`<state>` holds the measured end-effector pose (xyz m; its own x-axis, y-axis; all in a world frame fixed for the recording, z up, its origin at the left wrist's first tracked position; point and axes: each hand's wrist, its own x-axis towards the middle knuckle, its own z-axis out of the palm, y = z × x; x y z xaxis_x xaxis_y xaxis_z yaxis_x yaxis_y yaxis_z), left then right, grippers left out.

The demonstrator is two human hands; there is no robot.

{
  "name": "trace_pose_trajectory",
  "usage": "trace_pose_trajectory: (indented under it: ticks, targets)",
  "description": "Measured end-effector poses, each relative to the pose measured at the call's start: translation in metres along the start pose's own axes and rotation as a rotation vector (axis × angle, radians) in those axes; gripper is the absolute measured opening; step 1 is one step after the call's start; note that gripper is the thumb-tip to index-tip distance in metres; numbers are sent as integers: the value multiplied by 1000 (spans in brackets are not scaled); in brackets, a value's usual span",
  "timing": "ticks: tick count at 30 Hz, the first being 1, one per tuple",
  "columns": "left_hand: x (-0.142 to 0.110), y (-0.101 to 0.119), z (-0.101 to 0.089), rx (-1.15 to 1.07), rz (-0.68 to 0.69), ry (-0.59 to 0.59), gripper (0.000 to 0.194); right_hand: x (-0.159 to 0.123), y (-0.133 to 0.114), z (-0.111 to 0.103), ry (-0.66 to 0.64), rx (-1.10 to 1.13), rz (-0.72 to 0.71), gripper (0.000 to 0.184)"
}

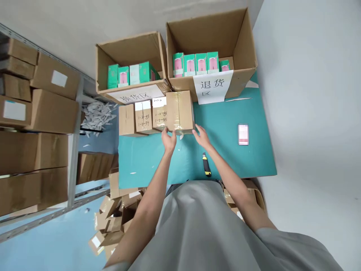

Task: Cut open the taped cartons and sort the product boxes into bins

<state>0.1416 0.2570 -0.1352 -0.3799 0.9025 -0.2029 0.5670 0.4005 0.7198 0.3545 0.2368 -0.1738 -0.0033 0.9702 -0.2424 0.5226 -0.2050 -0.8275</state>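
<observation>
A taped cardboard box (180, 111) stands at the right end of a row of small cartons on the teal table. My left hand (169, 141) is at its lower left front edge, thumb and fingers against the cardboard. At the lower right corner, my right hand (202, 137) has its fingertips on the box's side, so the box sits between both hands. To its left are a carton with handwriting and a white label (160, 116), another handwritten carton (143, 119) and a plain carton (126, 119). A black and yellow utility knife (206, 165) lies near my body.
Two open boxes, a left one (132, 43) and a right one (210, 32), hold green and pink packages behind the row. A phone (243, 134) lies on the table (225, 113) at right. Shelves with cartons (53, 113) are left; discarded cardboard (113, 226) lies below.
</observation>
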Motion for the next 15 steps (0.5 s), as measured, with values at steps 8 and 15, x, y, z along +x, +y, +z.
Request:
trace_pose_trajectory:
  ticks: [8,15]
  targets:
    - [-47,-34,-34,-96,102,-125,56,-66,-40,12,110,-127,110,59]
    - [-90,-129,-128,-147,38,-124,64,-205,-91,125,5,-233,157,46]
